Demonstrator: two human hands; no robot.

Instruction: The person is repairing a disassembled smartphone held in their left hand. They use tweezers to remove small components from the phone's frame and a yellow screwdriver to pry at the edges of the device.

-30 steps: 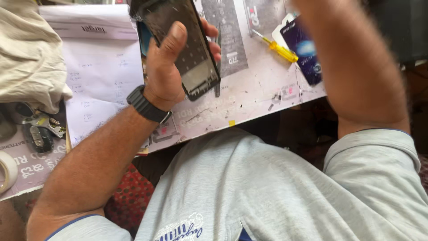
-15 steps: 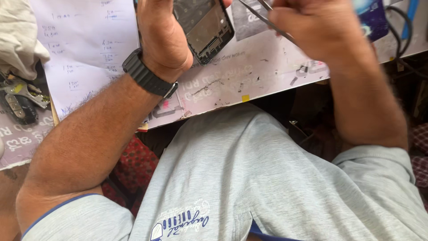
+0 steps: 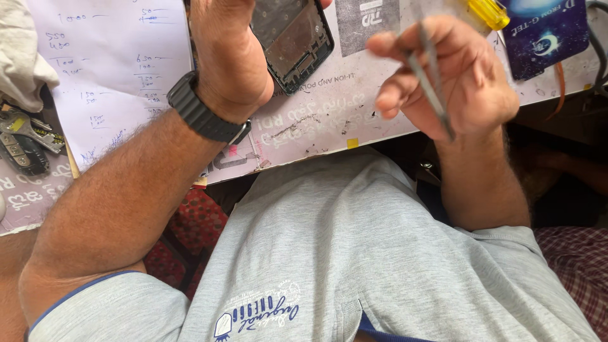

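1. Tweezers (image 3: 429,85) are sitting pinched between thumb and fingers of my right hand (image 3: 453,79), tips pointing toward 6 o'clock; slightly blurred, so I am not reading the tip gap.
2. My left hand (image 3: 231,57) is gripping the opened phone frame (image 3: 292,39), inner side facing up, at 12 o'clock above the worktable (image 3: 329,114).
3. Frame and tweezers are well apart, tweezers at 3 o'clock of the frame.
4. Judgement: I am between picking up the tool and working inside the frame.
5. Next move, as I judge it, calls for turning the tips toward the frame and steadying my left wrist.
6. Yellow-handled screwdriver (image 3: 487,12) is lying at 1 o'clock, untouched.
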